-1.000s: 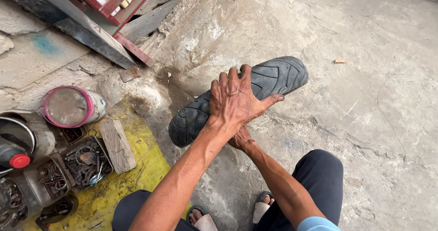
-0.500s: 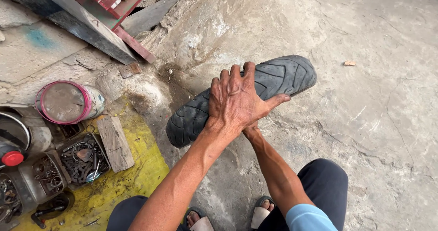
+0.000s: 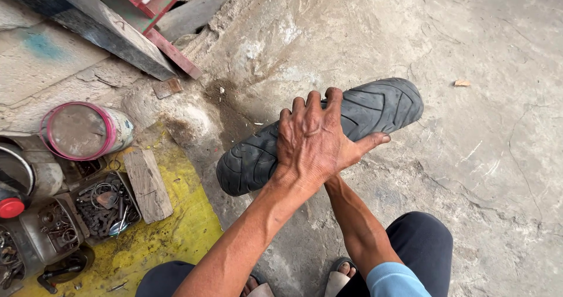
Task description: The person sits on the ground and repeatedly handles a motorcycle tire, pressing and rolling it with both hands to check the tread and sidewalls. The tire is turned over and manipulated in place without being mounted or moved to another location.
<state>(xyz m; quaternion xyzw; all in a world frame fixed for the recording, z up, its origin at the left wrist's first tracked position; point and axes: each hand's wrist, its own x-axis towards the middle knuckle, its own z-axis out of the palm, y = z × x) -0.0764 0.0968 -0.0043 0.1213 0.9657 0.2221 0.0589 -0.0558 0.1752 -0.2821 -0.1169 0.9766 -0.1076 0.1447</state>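
A black rubber motorcycle tyre with grooved tread (image 3: pixel 375 106) stands on its edge on the bare, cracked concrete floor (image 3: pixel 481 174), seen from above so that only its tread band shows, running from lower left to upper right near the middle of the view. It is upright rather than lying flat, and what keeps it so appears to be the hands on top of it.

The left hand (image 3: pixel 314 141) lies palm down across the crown of the tyre, fingers together and curled over the far side, thumb stretched out along the near side toward the right. That flat, wrapping hold looks meant to press down and steady the tyre against rolling or tipping. The right hand is hidden beneath the left; only its forearm (image 3: pixel 358 223) shows, rising from the lower right to the same spot, so I cannot tell whether it is spread or gripping.

The person squats close over the tyre, dark trouser knees (image 3: pixel 425 244) and sandalled feet (image 3: pixel 340 276) at the bottom edge, which keeps body weight above the hold.

Toward the floor's left side, well apart from the tyre, a pink-rimmed round tin (image 3: pixel 82 131) lies on its side, a weathered wooden block (image 3: pixel 148 184) rests on a yellow-painted patch of floor (image 3: pixel 176 238), and an open dark metal box of rusty small parts (image 3: pixel 105 206) sits just beside the block, all within arm's reach. A red metal frame (image 3: pixel 167 41) leans at the upper left corner.
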